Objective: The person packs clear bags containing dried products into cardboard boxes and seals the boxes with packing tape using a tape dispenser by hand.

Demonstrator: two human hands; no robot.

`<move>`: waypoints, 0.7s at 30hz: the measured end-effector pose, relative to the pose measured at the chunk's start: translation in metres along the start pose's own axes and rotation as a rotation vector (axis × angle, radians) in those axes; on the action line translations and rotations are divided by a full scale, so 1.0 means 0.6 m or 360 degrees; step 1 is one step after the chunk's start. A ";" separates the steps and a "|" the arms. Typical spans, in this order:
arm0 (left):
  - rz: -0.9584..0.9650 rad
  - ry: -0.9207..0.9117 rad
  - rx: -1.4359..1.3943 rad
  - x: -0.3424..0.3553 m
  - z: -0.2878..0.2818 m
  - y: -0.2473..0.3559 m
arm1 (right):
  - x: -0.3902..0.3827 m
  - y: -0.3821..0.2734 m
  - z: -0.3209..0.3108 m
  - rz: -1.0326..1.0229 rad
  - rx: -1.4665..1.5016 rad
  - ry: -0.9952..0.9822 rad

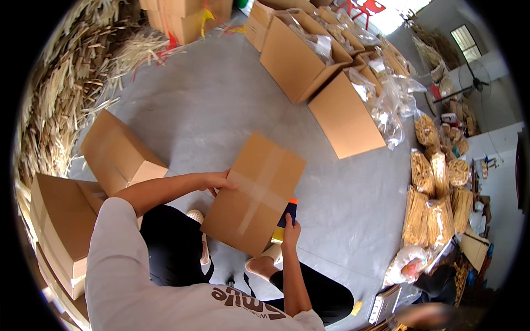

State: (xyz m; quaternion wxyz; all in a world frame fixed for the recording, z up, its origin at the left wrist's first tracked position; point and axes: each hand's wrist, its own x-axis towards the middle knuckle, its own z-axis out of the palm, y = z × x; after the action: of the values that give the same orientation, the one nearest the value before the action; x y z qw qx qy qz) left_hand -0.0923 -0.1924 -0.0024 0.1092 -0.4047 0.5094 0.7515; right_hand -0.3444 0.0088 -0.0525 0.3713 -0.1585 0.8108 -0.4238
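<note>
My left hand (220,182) grips the left side of a cardboard box (254,193), whose upward face has crossed strips of tape. My right hand (291,230) is closed on a dark-blue tool with an orange edge and yellow lower part (289,211), apparently a tape dispenser, beside the box's lower right. My feet, in light footwear (268,254), are on the grey floor beneath. Two more cardboard boxes, one (116,146) behind the other (61,215), lie to my left.
Dried straw-like strips (52,94) pile along the left. Box stacks (185,22) and open cartons holding plastic bags (292,60) stand ahead on the floor (182,99). Bagged tan bundles (422,215) line the right, near part of another person in dark clothing (433,284) and a standing fan (476,83).
</note>
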 end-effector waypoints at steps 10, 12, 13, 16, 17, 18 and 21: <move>0.0386 0.0489 -0.0274 -0.178 -0.017 0.006 | -0.039 -0.208 0.071 -0.0484 0.0139 -0.0259; 0.0467 0.0760 -0.0313 -0.240 -0.026 0.014 | -0.070 -0.281 0.099 -0.0630 0.0155 -0.0388; 0.0511 0.0882 -0.0322 -0.265 -0.028 0.022 | -0.083 -0.315 0.111 -0.0725 0.0152 -0.0421; 0.0681 0.1226 -0.0433 -0.350 -0.031 0.015 | -0.121 -0.406 0.162 -0.1121 -0.0001 -0.0470; 0.0745 0.1364 -0.0463 -0.383 -0.028 0.017 | -0.146 -0.443 0.177 -0.1258 -0.0057 -0.0488; 0.0811 0.1490 -0.0490 -0.413 -0.023 0.021 | -0.165 -0.474 0.191 -0.1307 0.0000 -0.0614; 0.0809 0.2186 -0.0451 -0.491 -0.020 -0.009 | -0.202 -0.529 0.255 -0.1458 0.0081 -0.0826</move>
State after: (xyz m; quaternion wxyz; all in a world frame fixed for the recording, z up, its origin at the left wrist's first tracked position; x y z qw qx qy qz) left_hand 0.1077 -0.1272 0.2042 -0.4642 -0.6631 0.4390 0.3900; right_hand -0.1683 -0.1966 0.2039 0.3403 -0.5874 0.5293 -0.5089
